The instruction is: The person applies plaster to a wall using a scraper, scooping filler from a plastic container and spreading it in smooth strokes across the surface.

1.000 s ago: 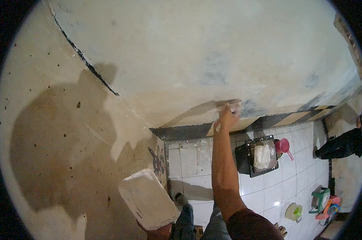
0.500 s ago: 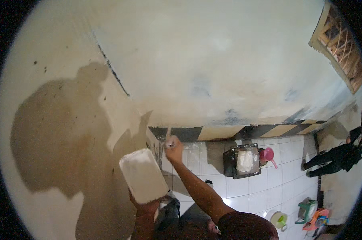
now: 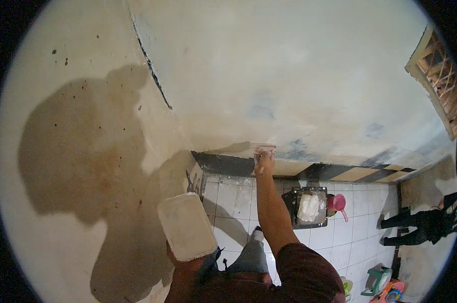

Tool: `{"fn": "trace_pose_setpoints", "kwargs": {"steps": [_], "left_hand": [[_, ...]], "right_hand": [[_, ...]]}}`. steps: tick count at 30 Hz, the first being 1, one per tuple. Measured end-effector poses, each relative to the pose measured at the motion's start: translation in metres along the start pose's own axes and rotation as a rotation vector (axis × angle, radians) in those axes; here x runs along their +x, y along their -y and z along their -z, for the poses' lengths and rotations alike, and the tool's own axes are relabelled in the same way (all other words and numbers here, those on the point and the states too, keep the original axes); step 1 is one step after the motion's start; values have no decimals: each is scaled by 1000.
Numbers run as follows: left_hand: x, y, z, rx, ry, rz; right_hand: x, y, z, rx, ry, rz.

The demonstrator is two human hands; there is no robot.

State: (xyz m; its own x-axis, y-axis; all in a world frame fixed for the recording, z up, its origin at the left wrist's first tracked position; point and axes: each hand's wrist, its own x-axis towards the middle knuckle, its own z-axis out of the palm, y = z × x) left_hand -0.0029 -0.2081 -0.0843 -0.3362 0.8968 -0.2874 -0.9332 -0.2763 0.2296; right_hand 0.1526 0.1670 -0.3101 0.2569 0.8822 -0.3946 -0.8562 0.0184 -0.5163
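My right hand (image 3: 264,160) grips a wide-bladed putty scraper (image 3: 263,145), its blade at the pale wall (image 3: 289,91) just above the black and cream tile band (image 3: 289,167). The wall there is patchy, with dark bluish smudges. My left hand (image 3: 180,260) supports a pale rectangular board or tray (image 3: 187,227) from beneath; most of its fingers are hidden. A thin smeared film coats the board's face, which tilts toward me near the left wall.
On the white tiled floor (image 3: 342,227), a black tray (image 3: 317,222) holds a white mass (image 3: 308,208) beside a pink dipper (image 3: 336,202). A person in dark clothes (image 3: 430,222) stands far right. Green and orange plastic items (image 3: 376,280) lie at lower right.
My right hand has moved right and up from the corner with the scraper, bringing its blade to the wall. The board in my left hand has shifted slightly down and right in view.
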Motion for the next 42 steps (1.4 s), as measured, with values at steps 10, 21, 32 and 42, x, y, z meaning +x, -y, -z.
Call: {"fn": "trace_pose_setpoints", "kwargs": {"steps": [10,21,32,42], "left_hand": [[1,-18,-7,124,-11,-146],[29,-20,37,110,108,-47],[59,15,9,291,278,102],[80,41,-27,210,341,188]], "right_hand": [[-138,-76,-211,-1081,374,954],[-230,14,-55,-392,541,-449],[-258,188,-67,-484,392,-217],[-285,203,-101,-1116,654,112]]}}
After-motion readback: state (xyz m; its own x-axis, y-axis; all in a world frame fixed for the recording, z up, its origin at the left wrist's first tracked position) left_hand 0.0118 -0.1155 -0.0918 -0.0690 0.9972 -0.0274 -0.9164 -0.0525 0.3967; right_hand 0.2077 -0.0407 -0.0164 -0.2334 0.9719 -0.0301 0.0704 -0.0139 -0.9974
